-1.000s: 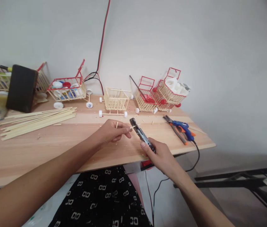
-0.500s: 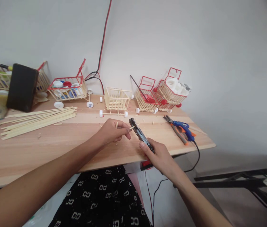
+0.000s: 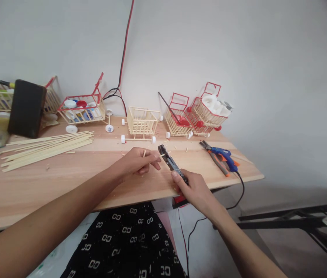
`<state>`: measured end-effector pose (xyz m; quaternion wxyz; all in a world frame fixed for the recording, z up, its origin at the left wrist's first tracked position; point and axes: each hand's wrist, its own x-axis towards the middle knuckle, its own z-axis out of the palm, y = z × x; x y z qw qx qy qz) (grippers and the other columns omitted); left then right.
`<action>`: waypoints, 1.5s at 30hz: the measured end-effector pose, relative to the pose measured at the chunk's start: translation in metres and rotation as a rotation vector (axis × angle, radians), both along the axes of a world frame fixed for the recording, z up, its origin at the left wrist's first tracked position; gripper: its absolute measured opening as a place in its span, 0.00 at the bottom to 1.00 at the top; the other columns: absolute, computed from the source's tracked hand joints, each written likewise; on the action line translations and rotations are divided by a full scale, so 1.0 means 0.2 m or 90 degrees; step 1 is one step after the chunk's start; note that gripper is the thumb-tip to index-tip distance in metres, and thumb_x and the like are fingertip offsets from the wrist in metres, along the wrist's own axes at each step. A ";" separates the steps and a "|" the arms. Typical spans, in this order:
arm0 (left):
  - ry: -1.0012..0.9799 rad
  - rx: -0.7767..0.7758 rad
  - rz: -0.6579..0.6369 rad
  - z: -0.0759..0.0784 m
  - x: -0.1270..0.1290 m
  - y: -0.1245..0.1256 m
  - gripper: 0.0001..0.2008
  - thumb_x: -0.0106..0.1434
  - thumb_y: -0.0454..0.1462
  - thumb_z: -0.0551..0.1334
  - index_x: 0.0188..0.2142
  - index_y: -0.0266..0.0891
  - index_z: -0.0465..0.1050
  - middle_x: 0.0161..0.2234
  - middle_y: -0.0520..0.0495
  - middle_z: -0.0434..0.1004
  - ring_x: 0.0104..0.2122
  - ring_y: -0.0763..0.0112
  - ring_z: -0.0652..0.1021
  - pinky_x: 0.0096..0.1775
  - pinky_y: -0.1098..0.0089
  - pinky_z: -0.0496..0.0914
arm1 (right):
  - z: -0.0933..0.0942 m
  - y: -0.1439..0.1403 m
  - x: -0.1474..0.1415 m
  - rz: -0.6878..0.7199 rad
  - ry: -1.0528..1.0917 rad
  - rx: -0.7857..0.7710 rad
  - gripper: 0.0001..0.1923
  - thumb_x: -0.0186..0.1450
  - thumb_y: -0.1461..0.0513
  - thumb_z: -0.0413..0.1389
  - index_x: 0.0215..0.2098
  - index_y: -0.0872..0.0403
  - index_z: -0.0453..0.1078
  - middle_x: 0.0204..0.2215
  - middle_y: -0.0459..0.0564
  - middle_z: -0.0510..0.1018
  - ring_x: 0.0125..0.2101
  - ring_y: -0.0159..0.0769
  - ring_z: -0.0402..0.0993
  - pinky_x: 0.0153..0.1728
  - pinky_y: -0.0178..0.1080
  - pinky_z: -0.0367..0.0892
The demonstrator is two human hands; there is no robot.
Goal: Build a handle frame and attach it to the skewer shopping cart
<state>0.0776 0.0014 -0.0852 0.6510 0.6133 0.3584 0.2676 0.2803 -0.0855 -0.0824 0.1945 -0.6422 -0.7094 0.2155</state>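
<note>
My left hand (image 3: 140,160) is closed, pinching a thin wooden stick (image 3: 162,155) between thumb and fingertips. A second short piece of stick (image 3: 144,153) pokes up between its fingers. My right hand (image 3: 191,188) is wrapped round a dark metal hand cutter (image 3: 171,164), whose exact type I cannot make out. The cutter's head points up and left, and the pinched stick lies across it near the jaws. Beyond both hands stands a small wooden-stick cart (image 3: 142,122) on white wheels, with no red trim.
Long sticks (image 3: 47,150) lie at left. A cart of bottle caps (image 3: 82,110), red-trimmed carts (image 3: 177,119) and a dark upright case (image 3: 27,108) line the wall. Pliers (image 3: 217,161) and a blue glue gun (image 3: 224,154) lie at right, its cable off the table edge (image 3: 256,178).
My left hand has tilted slightly, with the stick still at the cutter's jaws. My right hand and the cutter have hardly moved. The whole view has shifted a little.
</note>
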 end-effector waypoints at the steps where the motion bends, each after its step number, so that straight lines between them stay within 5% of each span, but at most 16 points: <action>1: 0.016 0.018 -0.014 0.00 0.00 0.00 0.16 0.63 0.43 0.58 0.26 0.33 0.74 0.08 0.58 0.56 0.10 0.82 0.54 0.18 0.75 0.48 | 0.00 0.00 0.00 -0.003 -0.001 -0.002 0.28 0.68 0.44 0.40 0.23 0.53 0.63 0.20 0.47 0.71 0.24 0.35 0.67 0.27 0.36 0.57; 11: 0.070 0.085 0.054 0.01 0.02 -0.02 0.13 0.60 0.40 0.61 0.22 0.35 0.73 0.09 0.59 0.54 0.12 0.81 0.55 0.19 0.75 0.48 | -0.01 0.03 0.00 -0.001 -0.035 0.003 0.28 0.68 0.43 0.39 0.24 0.53 0.61 0.19 0.47 0.70 0.23 0.35 0.66 0.26 0.36 0.54; 25: 0.168 0.271 0.091 -0.02 0.02 0.00 0.14 0.60 0.38 0.58 0.21 0.36 0.76 0.15 0.54 0.69 0.17 0.78 0.65 0.24 0.75 0.58 | -0.05 0.09 0.00 0.009 -0.019 0.018 0.29 0.68 0.43 0.40 0.19 0.53 0.56 0.16 0.45 0.65 0.20 0.31 0.60 0.23 0.35 0.49; 39: 0.142 0.245 0.112 -0.03 0.02 0.00 0.14 0.59 0.39 0.58 0.23 0.34 0.76 0.18 0.51 0.72 0.16 0.79 0.65 0.22 0.75 0.58 | -0.10 0.07 0.01 0.000 -0.008 0.076 0.29 0.67 0.44 0.42 0.17 0.53 0.54 0.14 0.44 0.60 0.19 0.29 0.57 0.23 0.35 0.47; 45: 0.002 0.078 0.054 -0.02 0.02 -0.01 0.12 0.58 0.41 0.61 0.31 0.32 0.74 0.22 0.50 0.74 0.13 0.83 0.60 0.17 0.76 0.53 | -0.12 0.12 0.04 -0.107 0.272 -0.003 0.29 0.64 0.42 0.45 0.18 0.54 0.61 0.12 0.44 0.64 0.15 0.31 0.61 0.20 0.35 0.55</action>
